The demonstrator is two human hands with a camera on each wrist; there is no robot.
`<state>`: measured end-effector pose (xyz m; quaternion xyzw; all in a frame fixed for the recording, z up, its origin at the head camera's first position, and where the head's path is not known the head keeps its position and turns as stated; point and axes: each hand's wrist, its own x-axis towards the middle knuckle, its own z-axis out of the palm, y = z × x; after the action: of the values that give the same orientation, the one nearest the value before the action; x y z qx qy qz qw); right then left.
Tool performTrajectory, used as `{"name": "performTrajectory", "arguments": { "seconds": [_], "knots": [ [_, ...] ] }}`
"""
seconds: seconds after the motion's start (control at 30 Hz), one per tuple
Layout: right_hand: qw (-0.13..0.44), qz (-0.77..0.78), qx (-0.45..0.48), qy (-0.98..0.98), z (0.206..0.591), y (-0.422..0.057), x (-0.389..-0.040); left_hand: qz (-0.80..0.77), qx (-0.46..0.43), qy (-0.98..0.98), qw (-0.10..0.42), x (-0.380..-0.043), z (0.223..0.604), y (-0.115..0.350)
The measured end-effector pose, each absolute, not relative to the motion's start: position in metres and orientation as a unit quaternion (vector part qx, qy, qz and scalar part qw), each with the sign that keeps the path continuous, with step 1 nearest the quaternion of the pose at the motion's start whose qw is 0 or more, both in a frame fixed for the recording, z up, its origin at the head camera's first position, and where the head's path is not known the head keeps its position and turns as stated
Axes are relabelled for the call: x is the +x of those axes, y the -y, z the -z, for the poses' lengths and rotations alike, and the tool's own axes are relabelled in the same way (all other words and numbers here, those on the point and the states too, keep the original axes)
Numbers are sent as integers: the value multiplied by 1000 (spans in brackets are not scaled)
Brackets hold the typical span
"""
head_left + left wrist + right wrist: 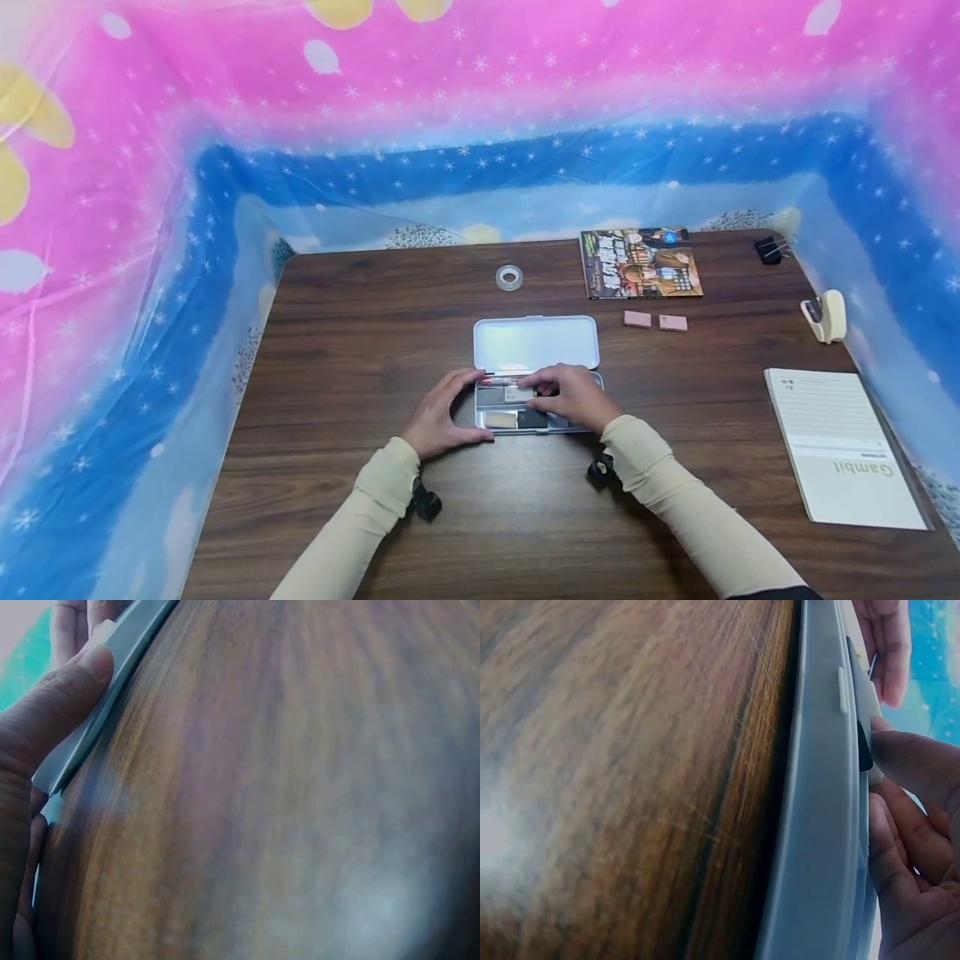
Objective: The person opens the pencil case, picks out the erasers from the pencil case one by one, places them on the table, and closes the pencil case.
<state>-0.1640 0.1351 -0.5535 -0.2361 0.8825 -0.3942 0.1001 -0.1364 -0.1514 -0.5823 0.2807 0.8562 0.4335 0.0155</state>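
A pale pencil case [480, 423] lies on the table with its hinged lid [536, 343] tipped back. My left hand [442, 417] holds the case at its left end, thumb [82, 682] against the front wall and fingers at the back corner. Over the case's right half, my right hand [573, 396] pinches a whitish eraser [519, 394] between thumb and fingers. Left of that eraser is a grey block [491, 397], with a red-and-white pen [498, 381] behind. In the front row lie a tan block [501, 420] and a black one [532, 419]. The right hand hides the case's right side.
Behind the case stands a roll of clear tape [509, 278]. A comic-style book [637, 263] and two pink erasers [637, 319] lie at back right. Along the right side are a black binder clip [769, 250], a cream stapler [828, 317] and a notepad [847, 450].
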Motion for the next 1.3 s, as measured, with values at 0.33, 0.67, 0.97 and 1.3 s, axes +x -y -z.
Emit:
{"name": "performTrajectory", "arguments": {
  "seconds": [0.33,0.67,0.97,1.3],
  "knots": [
    [105,477,-195,-851,543,-155,-163,-434,289,-853,5,-133,582,149],
    [4,479,-100,-872,543,-236,-187,-431,273,-860,23,-138,578,149],
    [-24,429,-15,-903,566,-293,-200,-427,265,-864,30,-135,579,150],
    [-36,414,12,-909,572,-296,-204,-432,269,-860,25,-135,580,150]
  ]
}}
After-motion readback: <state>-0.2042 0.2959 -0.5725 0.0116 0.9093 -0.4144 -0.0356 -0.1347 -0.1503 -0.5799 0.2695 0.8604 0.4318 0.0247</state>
